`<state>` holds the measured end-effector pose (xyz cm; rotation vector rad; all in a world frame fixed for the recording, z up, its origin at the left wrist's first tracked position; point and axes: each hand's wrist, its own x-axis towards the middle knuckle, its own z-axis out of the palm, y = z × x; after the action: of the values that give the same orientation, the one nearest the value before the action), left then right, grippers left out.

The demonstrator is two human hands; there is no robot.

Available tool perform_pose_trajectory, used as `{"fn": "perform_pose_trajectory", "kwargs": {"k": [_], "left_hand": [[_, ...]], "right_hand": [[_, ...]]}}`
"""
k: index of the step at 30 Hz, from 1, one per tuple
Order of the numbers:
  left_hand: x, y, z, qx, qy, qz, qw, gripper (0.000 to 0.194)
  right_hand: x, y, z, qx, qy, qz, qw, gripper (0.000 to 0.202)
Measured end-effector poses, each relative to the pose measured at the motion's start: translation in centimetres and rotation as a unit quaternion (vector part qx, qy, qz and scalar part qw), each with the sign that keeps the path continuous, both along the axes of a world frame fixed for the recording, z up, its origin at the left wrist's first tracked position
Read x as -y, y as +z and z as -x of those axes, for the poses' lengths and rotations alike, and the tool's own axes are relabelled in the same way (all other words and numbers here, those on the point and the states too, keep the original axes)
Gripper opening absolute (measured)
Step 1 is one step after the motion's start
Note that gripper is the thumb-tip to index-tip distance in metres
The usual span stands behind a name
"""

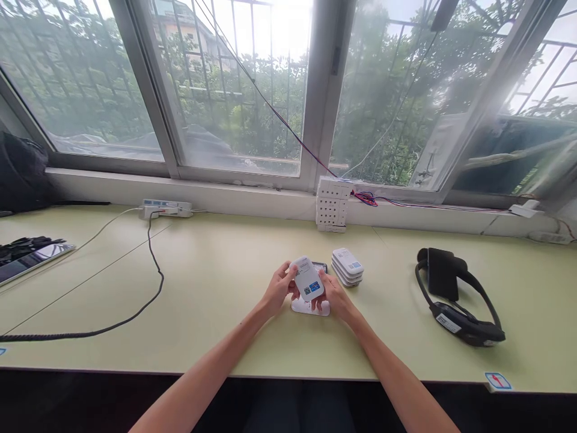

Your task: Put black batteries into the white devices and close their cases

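My left hand and my right hand both grip a white, rounded, flat device from its two sides. Its face towards me carries small print, a QR code and a blue label. Below it, a white flat piece with rounded ends lies on the table, partly covered by my fingers. Just behind the held device, a dark-edged object shows, mostly hidden. To the right of my right hand stands a stack of several similar white devices, the top one bearing a label.
A black headset with a strap rests at the right. By the window sill are a white perforated block and a power strip. A black cable and a tablet lie at left. The table ends close before me.
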<state>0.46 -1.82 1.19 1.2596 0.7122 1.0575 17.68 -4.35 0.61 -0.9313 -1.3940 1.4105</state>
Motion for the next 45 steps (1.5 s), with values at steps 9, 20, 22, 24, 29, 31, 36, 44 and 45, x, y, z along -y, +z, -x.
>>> {"fn": "perform_pose_trajectory", "kwargs": {"k": [9, 20, 22, 24, 29, 31, 36, 44, 45], "left_hand": [[0.3, 0.4, -0.1, 0.001, -0.006, -0.024, 1.0, 0.037], [0.4, 0.9, 0.0, -0.019, 0.032, -0.028, 0.999, 0.04], [0.4, 0.9, -0.1, -0.021, 0.04, -0.024, 0.999, 0.041], [0.4, 0.9, -0.1, -0.022, 0.053, -0.016, 0.998, 0.042], [0.0, 0.3, 0.0, -0.034, 0.097, -0.008, 0.995, 0.039], [-0.1, 0.1, 0.1, -0.04, 0.11, -0.005, 0.993, 0.038], [-0.2, -0.1, 0.2, -0.033, 0.12, 0.001, 0.992, 0.039], [-0.4, -0.5, 0.1, -0.031, 0.115, 0.005, 0.993, 0.037], [-0.4, -0.5, 0.1, -0.032, 0.114, 0.004, 0.993, 0.036]], "right_hand": [[0.1, 0.0, -0.1, -0.075, 0.037, 0.017, 0.996, 0.053], [0.6, 0.8, 0.0, -0.066, 0.055, 0.04, 0.995, 0.057], [0.7, 0.9, 0.0, -0.075, 0.058, 0.033, 0.995, 0.055], [0.7, 0.9, 0.0, -0.069, 0.048, 0.02, 0.996, 0.051], [0.8, 1.0, -0.1, 0.0, -0.01, -0.028, 1.0, 0.049], [0.7, 0.9, -0.1, 0.014, -0.032, -0.032, 0.999, 0.055], [0.3, 0.3, -0.3, 0.069, -0.079, -0.055, 0.993, 0.068], [-0.1, -0.6, -0.3, 0.203, -0.158, -0.197, 0.946, 0.066], [0.0, -0.6, -0.3, 0.217, -0.167, -0.214, 0.938, 0.064]]}}
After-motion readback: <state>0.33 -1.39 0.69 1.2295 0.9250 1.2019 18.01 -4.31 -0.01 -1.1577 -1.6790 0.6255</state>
